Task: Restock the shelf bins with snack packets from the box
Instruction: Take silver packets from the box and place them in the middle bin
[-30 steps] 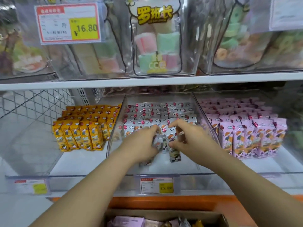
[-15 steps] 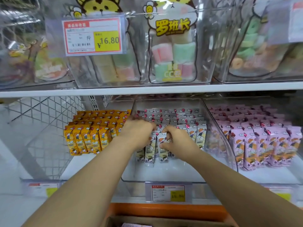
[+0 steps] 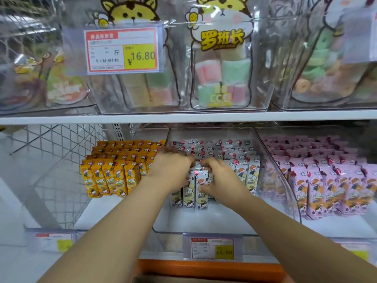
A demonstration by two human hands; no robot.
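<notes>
Both my hands reach into the clear middle bin (image 3: 204,231) on the lower shelf. It holds rows of white snack packets (image 3: 240,160). My left hand (image 3: 171,170) and my right hand (image 3: 220,178) have their fingers curled round a few upright white packets (image 3: 201,190) at the front of the rows. The packets stand on the bin floor, pressed against the row behind. Only a dark strip of the cardboard box (image 3: 140,279) shows at the bottom edge.
Orange packets (image 3: 114,172) fill the bin on the left, purple packets (image 3: 326,180) the bin on the right. An upper shelf (image 3: 183,116) with clear bins of marshmallow bags hangs close above. Price tags (image 3: 212,249) line the shelf front. A wire mesh panel (image 3: 51,152) stands left.
Both hands carried the white packets deeper into the middle bin and set them upright against the rows. The camera view tilted up, so the box nearly left the frame.
</notes>
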